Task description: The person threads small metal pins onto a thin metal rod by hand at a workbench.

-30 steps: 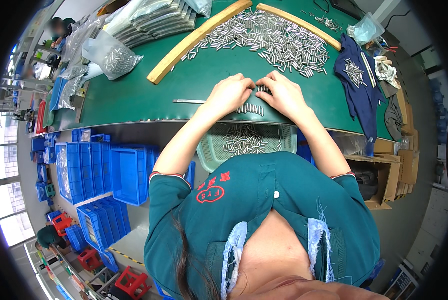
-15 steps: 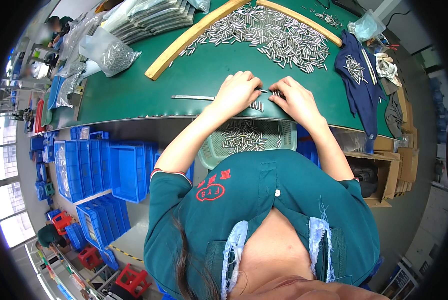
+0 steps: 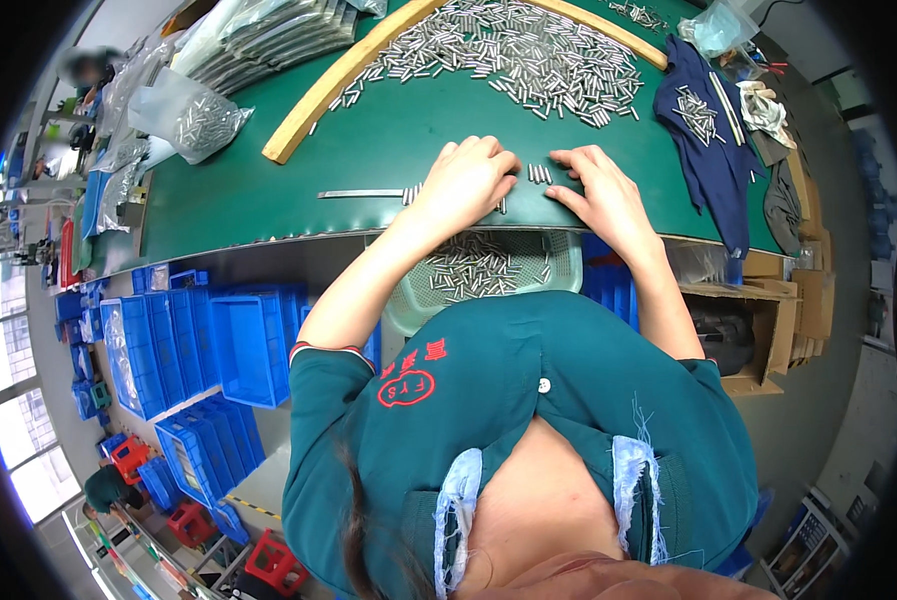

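Note:
My right hand [image 3: 603, 195] is open, thumb and fingers spread just right of a short row of metal pins [image 3: 539, 174] standing side by side on the green table. Left of that row, my left hand [image 3: 471, 180] is curled with its fingers drawn in; whatever they hold is hidden. More pins peek out beneath this hand and beside its wrist. A flat metal strip [image 3: 358, 193] lies on the table to its left. Below the table edge sits a light green basket [image 3: 400, 306] holding many loose pins.
A large heap of pins [image 3: 508, 55] lies at the back between two wooden bars [image 3: 333, 90]. Bagged pins [image 3: 198, 120] are at the left. A dark blue cloth [image 3: 703, 165] with pins on it drapes over the right edge. Blue bins [image 3: 253, 345] stand below left.
My right hand has opened and drawn off to the right, leaving the short row of pins in plain sight. My left hand stays curled. The whole view has shifted slightly.

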